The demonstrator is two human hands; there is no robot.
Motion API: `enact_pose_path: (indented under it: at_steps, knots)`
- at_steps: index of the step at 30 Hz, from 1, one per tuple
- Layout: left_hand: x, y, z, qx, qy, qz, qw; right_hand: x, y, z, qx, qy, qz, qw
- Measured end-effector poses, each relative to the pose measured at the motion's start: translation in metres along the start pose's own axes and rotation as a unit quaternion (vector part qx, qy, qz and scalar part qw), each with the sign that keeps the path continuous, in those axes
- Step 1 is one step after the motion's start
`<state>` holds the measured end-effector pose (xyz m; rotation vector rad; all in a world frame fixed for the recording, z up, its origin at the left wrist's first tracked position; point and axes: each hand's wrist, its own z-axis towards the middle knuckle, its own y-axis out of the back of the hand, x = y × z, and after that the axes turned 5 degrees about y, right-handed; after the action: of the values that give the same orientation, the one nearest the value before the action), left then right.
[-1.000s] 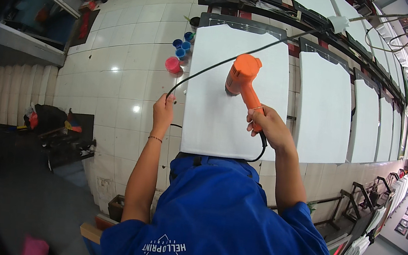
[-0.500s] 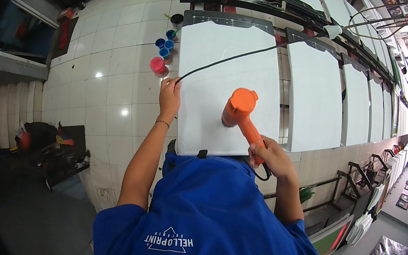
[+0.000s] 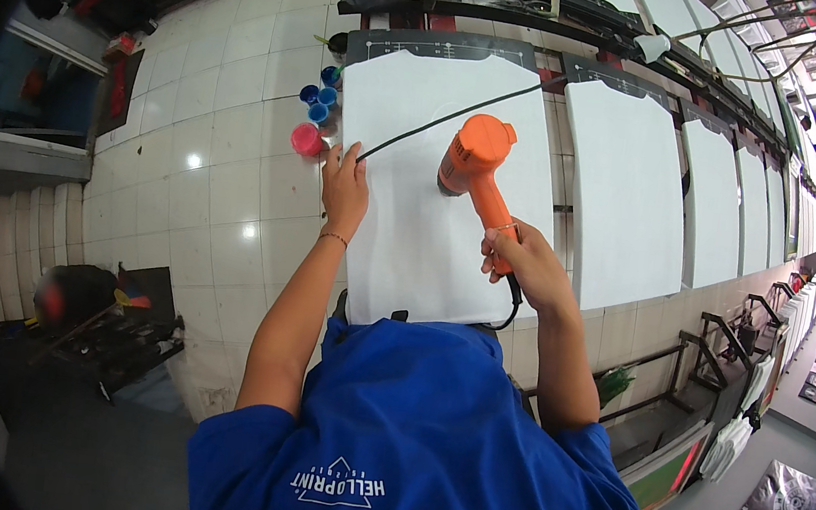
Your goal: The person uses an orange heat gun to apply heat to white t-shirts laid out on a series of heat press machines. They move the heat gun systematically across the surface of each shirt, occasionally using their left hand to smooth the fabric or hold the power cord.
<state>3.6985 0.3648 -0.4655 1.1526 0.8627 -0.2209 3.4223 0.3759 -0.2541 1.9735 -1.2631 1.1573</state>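
My right hand [image 3: 526,258] grips an orange heat gun [image 3: 484,158] by its handle, the dark nozzle hanging low over a white T-shirt [image 3: 419,246]. The shirt is spread flat on a dark board [image 3: 442,47] with white markings at its far end. From the handle's base a black lead curves toward my body. My left hand [image 3: 343,192] is at the board's left edge, with a black cord [image 3: 454,116] caught between thumb and fingers. That cord slants across above the shirt, up to the right.
Left of the board, several small blue cups [image 3: 323,96] and a pink tub [image 3: 306,140] stand close by. More boards with white shirts [image 3: 626,199] line up to the right. Dark rails [image 3: 436,6] run past the far ends. A metal rack [image 3: 656,379] stands at the lower right.
The heat gun in my right hand has moved away from my body and slightly left. My left hand stays by the board's edge, its fingers a little more spread.
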Motion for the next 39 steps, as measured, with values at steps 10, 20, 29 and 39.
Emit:
enact_pose_path:
  at_steps: [10,20,29,39]
  knots:
    - [-0.022,0.008,-0.036,-0.011,-0.070,0.112,0.991,-0.025,0.012,-0.088,0.038,-0.102,0.026,0.994]
    - [-0.030,0.020,-0.118,0.185,-0.139,0.167,0.958,-0.011,0.013,-0.040,0.000,-0.019,0.008,1.000]
    - [-0.035,0.018,-0.094,0.183,-0.189,0.177,0.948,0.009,0.017,0.004,-0.037,0.025,0.007,0.999]
    - [-0.045,0.004,-0.080,0.213,-0.199,0.182,0.939,-0.017,0.022,-0.064,-0.001,-0.067,0.024,0.997]
